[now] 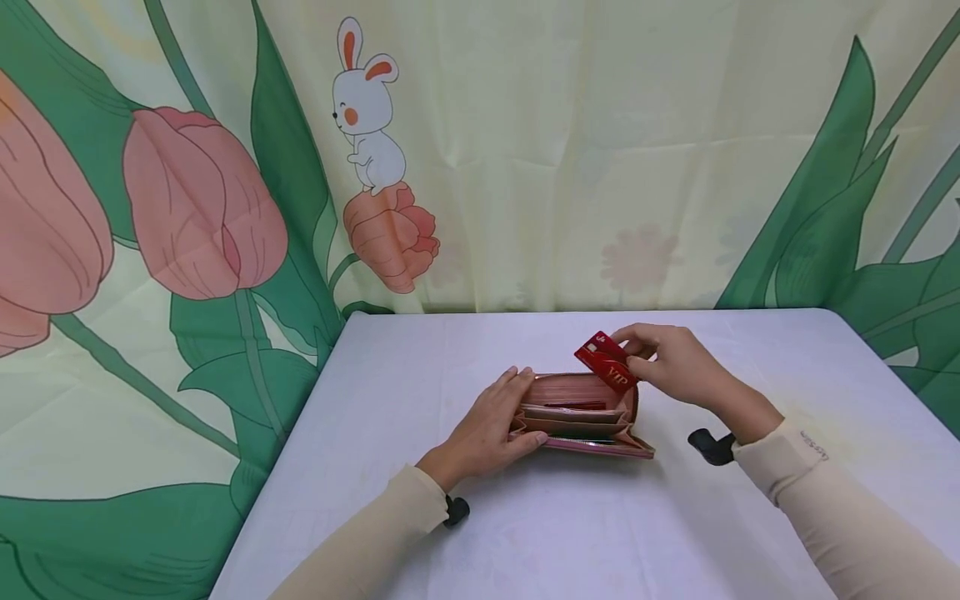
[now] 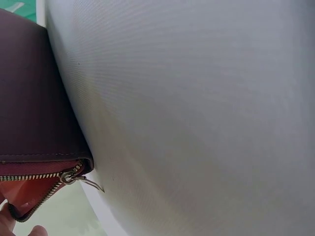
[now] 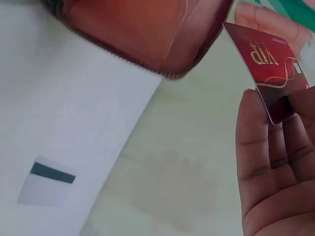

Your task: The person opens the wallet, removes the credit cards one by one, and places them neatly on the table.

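A pink zip-around wallet [image 1: 577,392] stands open on the table, showing several compartments; a dark red strip [image 1: 581,406] shows in one of them. My left hand [image 1: 491,425] grips its left end, fingers at the back edge and thumb over the front edge. Above the wallet's right back corner, my right hand [image 1: 671,362] pinches a red VIP card [image 1: 606,360] between thumb and fingers. In the right wrist view the card [image 3: 268,69] is tilted, apart from the wallet's zipped edge. The left wrist view shows the wallet's dark outside [image 2: 39,98] and metal zip pull [image 2: 69,177].
A white cloth covers the table [image 1: 420,375]. In the right wrist view a pale card with a dark stripe [image 3: 47,182] lies on it. Behind the table hangs a curtain [image 1: 525,167] printed with tulips and a rabbit. Black devices [image 1: 711,447] sit at both wrists.
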Demonstrator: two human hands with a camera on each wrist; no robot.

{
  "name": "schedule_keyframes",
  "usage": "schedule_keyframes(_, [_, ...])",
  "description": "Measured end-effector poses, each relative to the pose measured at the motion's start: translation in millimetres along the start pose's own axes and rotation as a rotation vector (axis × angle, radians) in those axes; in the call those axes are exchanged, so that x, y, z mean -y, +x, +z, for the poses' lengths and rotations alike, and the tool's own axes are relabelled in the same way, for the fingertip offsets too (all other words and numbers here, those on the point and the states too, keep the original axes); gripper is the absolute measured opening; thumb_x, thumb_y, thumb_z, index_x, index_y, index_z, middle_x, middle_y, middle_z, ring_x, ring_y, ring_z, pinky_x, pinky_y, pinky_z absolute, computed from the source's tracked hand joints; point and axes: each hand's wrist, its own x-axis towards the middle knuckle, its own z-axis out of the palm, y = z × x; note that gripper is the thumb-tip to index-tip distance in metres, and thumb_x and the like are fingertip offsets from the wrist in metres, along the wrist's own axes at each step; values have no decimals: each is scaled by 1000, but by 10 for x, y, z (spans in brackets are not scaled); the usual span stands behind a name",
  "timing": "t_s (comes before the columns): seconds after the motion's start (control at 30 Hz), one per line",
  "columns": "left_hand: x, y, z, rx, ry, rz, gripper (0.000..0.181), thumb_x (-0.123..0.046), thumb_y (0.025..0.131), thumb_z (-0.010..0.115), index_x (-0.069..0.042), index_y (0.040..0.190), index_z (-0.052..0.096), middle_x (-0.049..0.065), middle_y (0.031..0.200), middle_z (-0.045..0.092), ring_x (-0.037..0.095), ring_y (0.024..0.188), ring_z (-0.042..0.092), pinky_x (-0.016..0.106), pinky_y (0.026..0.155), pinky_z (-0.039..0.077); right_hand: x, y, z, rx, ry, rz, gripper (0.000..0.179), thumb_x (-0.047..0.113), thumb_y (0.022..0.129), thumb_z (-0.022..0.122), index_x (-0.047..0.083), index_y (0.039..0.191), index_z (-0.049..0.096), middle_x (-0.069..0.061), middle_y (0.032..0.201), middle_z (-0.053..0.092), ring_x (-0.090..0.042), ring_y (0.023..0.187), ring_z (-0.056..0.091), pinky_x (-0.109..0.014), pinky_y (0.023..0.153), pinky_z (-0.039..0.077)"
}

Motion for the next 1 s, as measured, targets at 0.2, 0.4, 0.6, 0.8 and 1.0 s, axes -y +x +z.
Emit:
schedule_keyframes(0.2, [11,1,16,-8,4,0,89,-52,99,63,-12,166,22,2,172,25,20,161,15,47,128,22,-257,-72,-178,-78,102,174,35,3,100,59,-5,134,62,-21,108,74,-33,95,70,-34,67,62])
schedule_keyframes(0.4, [3,6,23,-14,-4,1,88,-51,99,63,-10,166,24,3,172,26,20,161,15,49,128,23,-683,-184,-294,-144,150,299,39,5,102,55,-9,139,56,-27,112,71,-39,101,71,-38,75,65])
schedule_keyframes(0.6, [-8,3,15,4,-11,-16,88,-53,99,63,-13,167,22,2,172,25,19,161,13,48,128,22,-1130,-306,-355,-172,166,447,47,11,104,52,-10,146,47,-32,123,63,-49,110,64,-39,78,64])
schedule_keyframes(0.8, [5,-4,17,2,-13,-20,89,-53,99,63,-12,167,23,1,173,25,20,161,14,49,128,22,-1490,-398,-442,-165,196,572,54,18,106,49,-10,151,40,-37,136,51,-55,122,52,-49,86,63])
schedule_keyframes(1.0, [-2,0,28,-1,-5,-12,88,-53,99,63,-12,166,23,2,172,25,18,161,13,48,128,21,-1729,-463,-521,-152,190,684,57,19,104,53,-13,150,39,-42,146,40,-57,126,46,-46,85,63])
